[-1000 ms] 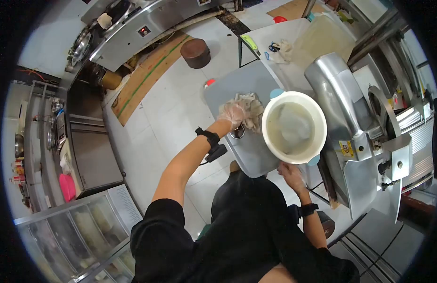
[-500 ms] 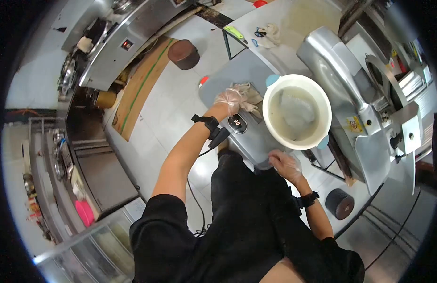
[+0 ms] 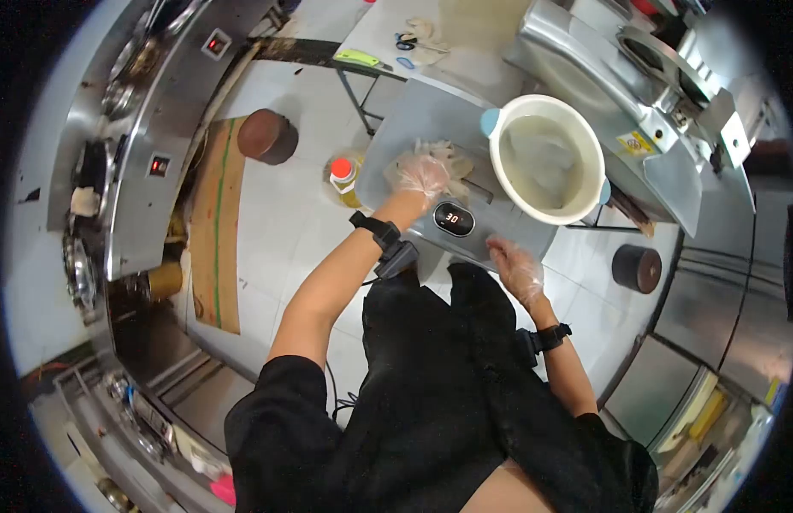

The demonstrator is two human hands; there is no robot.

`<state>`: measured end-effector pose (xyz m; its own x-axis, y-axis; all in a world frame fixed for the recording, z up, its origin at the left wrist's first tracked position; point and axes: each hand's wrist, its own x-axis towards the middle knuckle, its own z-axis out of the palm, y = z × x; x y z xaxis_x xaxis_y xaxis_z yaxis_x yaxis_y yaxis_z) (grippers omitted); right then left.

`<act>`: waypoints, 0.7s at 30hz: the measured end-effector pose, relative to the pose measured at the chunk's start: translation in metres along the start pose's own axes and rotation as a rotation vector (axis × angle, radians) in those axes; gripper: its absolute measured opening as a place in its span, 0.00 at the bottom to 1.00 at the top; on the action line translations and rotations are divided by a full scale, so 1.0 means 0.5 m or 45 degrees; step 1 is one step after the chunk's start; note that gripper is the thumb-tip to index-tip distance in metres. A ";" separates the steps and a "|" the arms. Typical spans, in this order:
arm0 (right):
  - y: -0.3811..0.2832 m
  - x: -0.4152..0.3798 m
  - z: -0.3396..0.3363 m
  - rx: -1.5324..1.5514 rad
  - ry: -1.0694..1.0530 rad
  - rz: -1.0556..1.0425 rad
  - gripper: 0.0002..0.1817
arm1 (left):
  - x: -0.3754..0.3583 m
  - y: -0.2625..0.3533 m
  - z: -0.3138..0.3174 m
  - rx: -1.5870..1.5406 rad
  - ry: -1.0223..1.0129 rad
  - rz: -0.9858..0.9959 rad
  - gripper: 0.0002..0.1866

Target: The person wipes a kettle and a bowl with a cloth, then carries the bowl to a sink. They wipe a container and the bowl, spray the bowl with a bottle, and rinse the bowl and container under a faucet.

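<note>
In the head view my left hand (image 3: 422,175), in a clear plastic glove, is closed on a crumpled beige cloth (image 3: 452,160). It presses the cloth against a grey flat-topped unit (image 3: 396,137). Just below that hand, a small black display (image 3: 454,219) on the unit reads 30. My right hand (image 3: 518,272), also gloved, is at the unit's near right edge with loosely bent fingers and nothing visible in it. A white basin (image 3: 549,208) with blue handles stands on the right part of the unit, holding cloudy liquid and something pale.
A metal slicing machine (image 3: 619,111) stands to the right. A green-yellow cutter (image 3: 360,58) and scissors (image 3: 406,41) lie on the white table beyond. A red-capped bottle (image 3: 343,181), a brown round stool (image 3: 268,137) and a dark cylinder (image 3: 637,268) are on the floor.
My view has shifted, bringing the red-capped bottle more fully into sight. The left hand stays on the cloth, and the right hand remains by the unit's edge.
</note>
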<state>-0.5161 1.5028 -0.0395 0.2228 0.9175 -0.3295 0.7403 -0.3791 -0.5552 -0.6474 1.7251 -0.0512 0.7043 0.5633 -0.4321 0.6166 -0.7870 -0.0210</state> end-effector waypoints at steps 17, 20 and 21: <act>0.036 -0.023 0.043 -0.053 0.283 0.327 0.13 | 0.053 0.067 -0.005 -0.064 0.082 0.241 0.07; 0.062 -0.036 0.046 0.056 0.391 0.317 0.13 | 0.030 0.035 -0.019 -0.107 0.203 0.290 0.07; 0.071 -0.042 0.049 0.063 0.402 0.323 0.13 | 0.032 0.043 -0.014 -0.106 0.182 0.222 0.07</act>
<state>-0.5099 1.4673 -0.0710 0.5841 0.7829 -0.2142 0.6070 -0.5965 -0.5250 -0.6203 1.7191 -0.0525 0.8417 0.4553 -0.2903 0.5041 -0.8553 0.1199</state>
